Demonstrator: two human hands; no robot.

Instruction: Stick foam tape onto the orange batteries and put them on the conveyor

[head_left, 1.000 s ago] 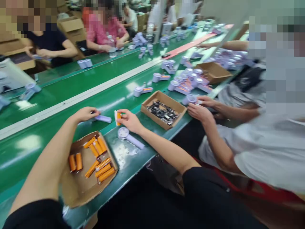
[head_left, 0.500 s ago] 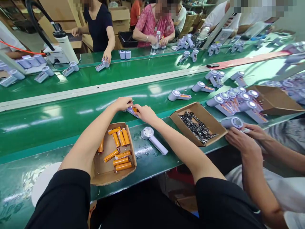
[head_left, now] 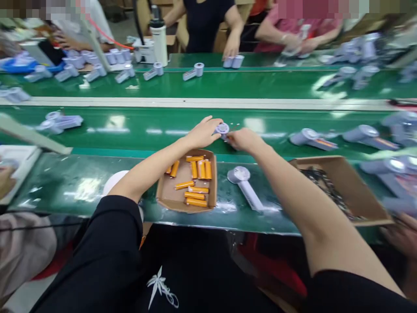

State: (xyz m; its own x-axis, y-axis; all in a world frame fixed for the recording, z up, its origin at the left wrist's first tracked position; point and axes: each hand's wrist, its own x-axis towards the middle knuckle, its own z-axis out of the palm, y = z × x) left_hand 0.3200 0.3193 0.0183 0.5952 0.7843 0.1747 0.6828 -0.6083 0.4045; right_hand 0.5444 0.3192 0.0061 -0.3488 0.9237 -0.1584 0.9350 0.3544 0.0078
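Over the near green belt, my left hand [head_left: 205, 131] is closed around the round head of a lilac handheld fan [head_left: 222, 128]. Against the lower right side of that fan, the fingers of my right hand [head_left: 246, 140] are pinched together; they cover most of its handle. Below my left forearm lies a cardboard box [head_left: 169, 202] with several orange battery cells [head_left: 195, 195], some with wires. Another lilac fan [head_left: 249, 193], with its handle pointing down and right, rests on the table edge beneath my right wrist.
A cardboard box [head_left: 368, 191] of small dark parts stands at right, beside a co-worker's hand [head_left: 402, 232]. Fans with open handles [head_left: 312, 139] lie along the near belt. Across the far belt, a co-worker's hand [head_left: 232, 45] touches fan parts. A white round object [head_left: 115, 180] sits at left.
My view has swung to the right-hand side of the scene less and leftward more. The fan between my hands is turned, its round head now showing; the orange cell seen in it earlier is hidden.
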